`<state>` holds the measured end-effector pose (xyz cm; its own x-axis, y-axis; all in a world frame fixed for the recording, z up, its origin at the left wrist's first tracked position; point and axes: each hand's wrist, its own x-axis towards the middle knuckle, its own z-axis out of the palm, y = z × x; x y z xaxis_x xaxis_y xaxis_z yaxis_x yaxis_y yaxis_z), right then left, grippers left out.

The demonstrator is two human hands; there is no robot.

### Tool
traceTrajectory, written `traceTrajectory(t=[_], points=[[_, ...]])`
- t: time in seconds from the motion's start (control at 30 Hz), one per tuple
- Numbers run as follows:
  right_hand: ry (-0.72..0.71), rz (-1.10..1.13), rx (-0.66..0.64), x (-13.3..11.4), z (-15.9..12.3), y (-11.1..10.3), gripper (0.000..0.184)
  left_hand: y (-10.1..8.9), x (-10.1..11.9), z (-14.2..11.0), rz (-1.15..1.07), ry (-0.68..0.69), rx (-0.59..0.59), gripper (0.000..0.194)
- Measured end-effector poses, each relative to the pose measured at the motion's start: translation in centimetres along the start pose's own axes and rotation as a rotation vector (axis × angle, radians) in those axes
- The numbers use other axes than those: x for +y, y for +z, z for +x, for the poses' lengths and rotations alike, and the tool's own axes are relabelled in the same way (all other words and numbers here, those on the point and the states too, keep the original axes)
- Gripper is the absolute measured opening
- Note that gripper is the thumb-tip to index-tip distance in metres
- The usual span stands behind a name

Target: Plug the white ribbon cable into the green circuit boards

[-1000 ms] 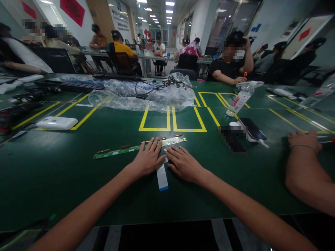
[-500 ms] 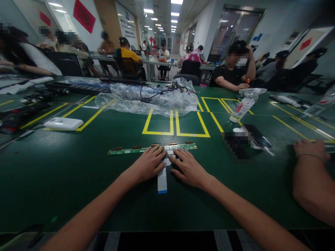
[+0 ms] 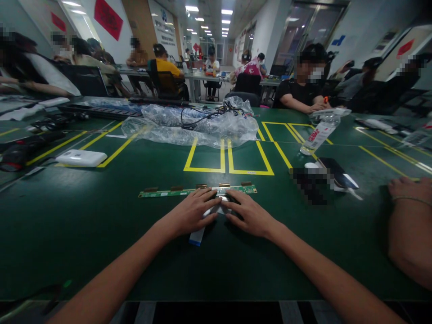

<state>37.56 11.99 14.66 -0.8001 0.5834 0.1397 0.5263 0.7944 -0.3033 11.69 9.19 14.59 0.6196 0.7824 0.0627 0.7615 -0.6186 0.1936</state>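
A long narrow green circuit board (image 3: 162,193) lies across the dark green table (image 3: 84,225) in front of me. A white flat ribbon cable (image 3: 197,235) with a blue tip runs from the board's near edge toward me, slanting left. My left hand (image 3: 191,213) lies on the cable just below the board, fingers stretched toward the board's middle. My right hand (image 3: 248,216) lies flat beside it, fingertips at the same spot on the board. The fingertips of both hands meet there and hide the cable's upper end.
Crumpled clear plastic (image 3: 202,126) with a black cable lies beyond yellow taped boxes (image 3: 229,157). A white flat box (image 3: 81,158) sits at left, a water bottle (image 3: 317,135) and dark items (image 3: 334,177) at right. Another person's arm (image 3: 410,225) rests at the right edge. Several people sit around.
The board has straightened to lie level and shifted right. The ribbon cable's free end has swung left, now partly under my left hand. Both hands have closed in on the board's middle.
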Motion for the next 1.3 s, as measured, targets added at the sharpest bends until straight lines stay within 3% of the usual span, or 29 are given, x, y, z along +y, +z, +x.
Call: traceTrajectory(t=[0.2, 0.6, 0.87, 1.3], points=[[0.062, -0.039, 0.014, 1.1, 0.1, -0.1, 0.048, -0.2, 0.3, 0.0, 0.009, -0.005, -0.018, 0.053], [0.029, -0.024, -0.044, 1.7, -0.5, -0.5, 0.046, 0.3, 2.3, 0.3, 0.075, -0.08, -0.001, 0.059], [0.036, -0.055, -0.047, 1.6, -0.4, -0.4, 0.051, -0.6, 1.9, 0.0, 0.068, -0.098, -0.026, 0.055], [0.056, -0.066, 0.005, 1.3, -0.3, -0.2, 0.049, -0.3, 1.2, -0.2, 0.039, -0.104, -0.031, 0.055]])
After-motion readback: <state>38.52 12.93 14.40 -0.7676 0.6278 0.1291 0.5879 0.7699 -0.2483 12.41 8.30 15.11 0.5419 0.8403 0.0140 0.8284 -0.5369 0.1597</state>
